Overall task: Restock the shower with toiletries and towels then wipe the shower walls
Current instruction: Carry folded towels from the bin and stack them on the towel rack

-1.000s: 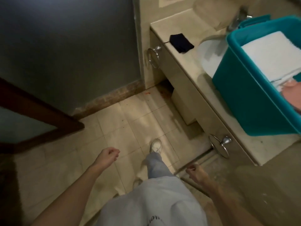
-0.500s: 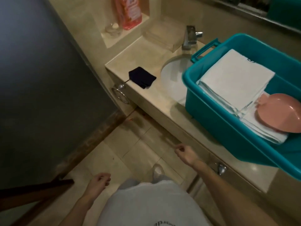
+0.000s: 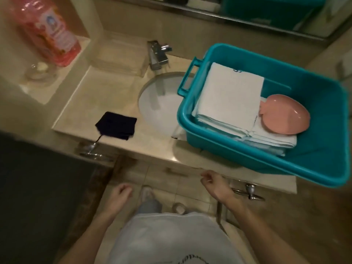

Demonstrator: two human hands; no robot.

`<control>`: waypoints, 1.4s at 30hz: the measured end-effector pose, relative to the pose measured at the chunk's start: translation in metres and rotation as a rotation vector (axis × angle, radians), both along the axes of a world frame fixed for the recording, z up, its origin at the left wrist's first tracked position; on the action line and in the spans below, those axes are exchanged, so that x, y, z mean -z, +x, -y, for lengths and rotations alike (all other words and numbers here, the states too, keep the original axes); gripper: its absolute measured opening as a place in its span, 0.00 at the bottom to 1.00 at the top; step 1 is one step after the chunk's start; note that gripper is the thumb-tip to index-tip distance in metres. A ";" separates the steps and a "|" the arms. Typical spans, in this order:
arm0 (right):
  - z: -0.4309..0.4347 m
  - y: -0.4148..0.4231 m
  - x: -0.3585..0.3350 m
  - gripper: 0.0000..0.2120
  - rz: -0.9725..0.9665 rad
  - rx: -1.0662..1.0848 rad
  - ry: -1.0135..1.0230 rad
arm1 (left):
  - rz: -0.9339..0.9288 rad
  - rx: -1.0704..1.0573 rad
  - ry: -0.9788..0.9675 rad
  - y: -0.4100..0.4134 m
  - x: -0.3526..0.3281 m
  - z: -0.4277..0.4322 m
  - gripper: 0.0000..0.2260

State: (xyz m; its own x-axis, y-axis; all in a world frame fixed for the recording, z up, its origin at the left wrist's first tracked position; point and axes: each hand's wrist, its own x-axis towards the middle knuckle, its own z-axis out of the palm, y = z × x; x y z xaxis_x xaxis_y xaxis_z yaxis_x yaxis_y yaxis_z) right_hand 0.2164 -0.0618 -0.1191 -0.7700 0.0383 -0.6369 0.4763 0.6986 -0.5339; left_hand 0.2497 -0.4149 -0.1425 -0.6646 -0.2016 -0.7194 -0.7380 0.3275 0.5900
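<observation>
While both hands hang empty and loosely curled, the right hand is nearer the towels, which lie up and right of it in the tub; left hand farther.

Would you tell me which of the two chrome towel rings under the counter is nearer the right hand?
The towel ring below the teal tub, just beside the right hand; the other ring hangs below the dark cloth.

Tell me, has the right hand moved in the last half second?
Yes. The right hand has come up toward the counter edge, nearer the front of the teal tub. It holds nothing.
</observation>
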 end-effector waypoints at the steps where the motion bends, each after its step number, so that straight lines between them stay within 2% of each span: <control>1: 0.010 -0.004 -0.011 0.14 -0.042 0.033 -0.013 | -0.053 0.061 0.000 -0.023 -0.005 0.001 0.10; 6: 0.050 -0.023 -0.085 0.11 -0.253 0.177 -0.043 | -0.360 0.348 0.093 -0.111 -0.067 -0.028 0.07; 10: 0.057 -0.031 -0.152 0.09 -0.428 0.211 -0.021 | -0.647 0.401 0.163 -0.153 -0.126 -0.068 0.04; 13: 0.054 -0.034 -0.192 0.08 -0.490 0.292 -0.072 | -0.879 0.421 0.179 -0.168 -0.166 -0.098 0.03; 17: 0.024 -0.046 -0.217 0.07 -0.568 0.435 -0.102 | -1.109 0.458 0.211 -0.180 -0.209 -0.133 0.08; 19: -0.003 -0.061 -0.212 0.08 -0.633 0.497 -0.050 | -1.103 0.502 0.216 -0.190 -0.217 -0.149 0.09; 21: -0.031 -0.082 -0.201 0.10 -0.657 0.530 -0.002 | -1.012 0.530 0.180 -0.203 -0.223 -0.169 0.10; 27: -0.091 -0.143 -0.165 0.22 -0.485 0.466 0.035 | -0.723 0.707 -0.020 -0.246 -0.211 -0.237 0.25; 30: -0.110 -0.169 -0.157 0.22 -0.438 0.452 0.042 | -0.592 0.664 -0.048 -0.263 -0.196 -0.260 0.29; 32: -0.118 -0.184 -0.154 0.21 -0.414 0.440 0.021 | -0.526 0.604 -0.035 -0.269 -0.191 -0.269 0.31; 36: -0.129 -0.209 -0.147 0.29 -0.366 0.521 -0.192 | -0.490 0.531 -0.039 -0.273 -0.190 -0.280 0.36; 38: -0.135 -0.217 -0.141 0.28 -0.353 0.543 -0.253 | -0.485 0.506 -0.069 -0.277 -0.191 -0.285 0.36; 42: -0.147 -0.230 -0.136 0.22 -0.322 0.534 -0.276 | -0.485 0.542 -0.182 -0.282 -0.192 -0.295 0.29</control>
